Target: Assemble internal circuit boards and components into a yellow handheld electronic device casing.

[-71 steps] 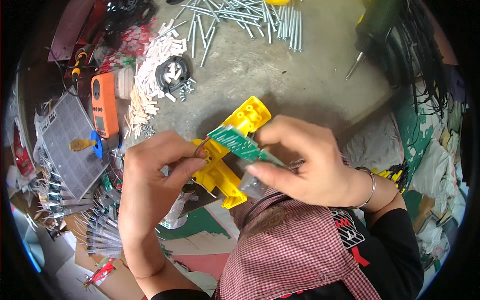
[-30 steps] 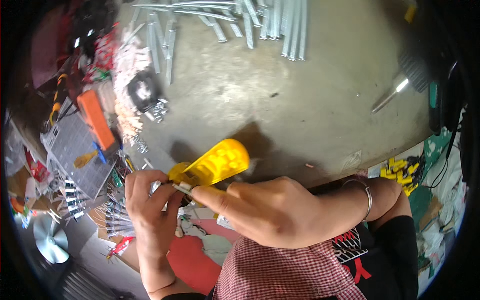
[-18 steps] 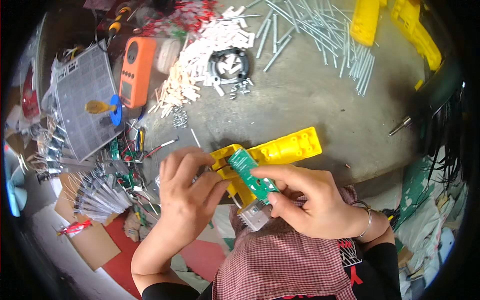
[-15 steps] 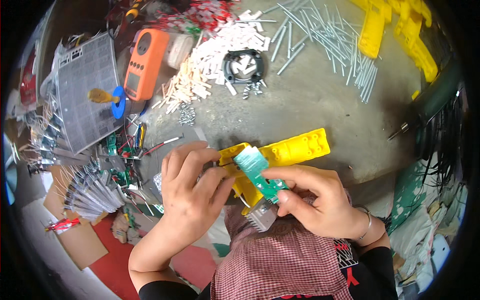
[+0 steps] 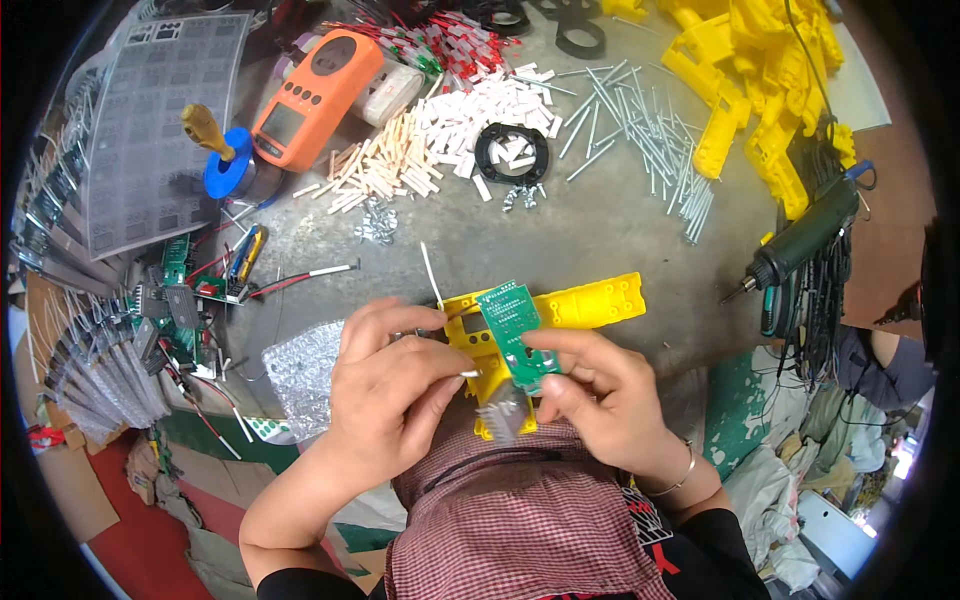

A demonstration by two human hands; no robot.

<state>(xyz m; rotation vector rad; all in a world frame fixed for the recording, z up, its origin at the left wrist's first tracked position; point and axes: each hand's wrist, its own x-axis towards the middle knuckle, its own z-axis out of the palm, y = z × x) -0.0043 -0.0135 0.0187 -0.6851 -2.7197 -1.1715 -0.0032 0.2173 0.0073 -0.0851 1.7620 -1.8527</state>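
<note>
R hand [image 5: 605,405] has its grip clamped on green circuit board [image 5: 510,315], held over yellow plastic shell [image 5: 590,302] nr the near edge of the counter [image 5: 620,235]. L hand [image 5: 385,375] at shell's L end, fingertips close by white wire [image 5: 471,374]; can't tell if grip's clamped. Open room: bare strip btwn shell & long screws [image 5: 640,120], running R twd power screwdriver [image 5: 810,240]. Bubble wrap [image 5: 300,375] just L.

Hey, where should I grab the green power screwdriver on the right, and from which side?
Probably best to grasp the screwdriver by its thick barrel, right hand coming from above after releasing the circuit board. Its long, rounded body lies slantwise and suits a wrapped grip; the thin bit points left and toward you, so avoid that end.
</note>
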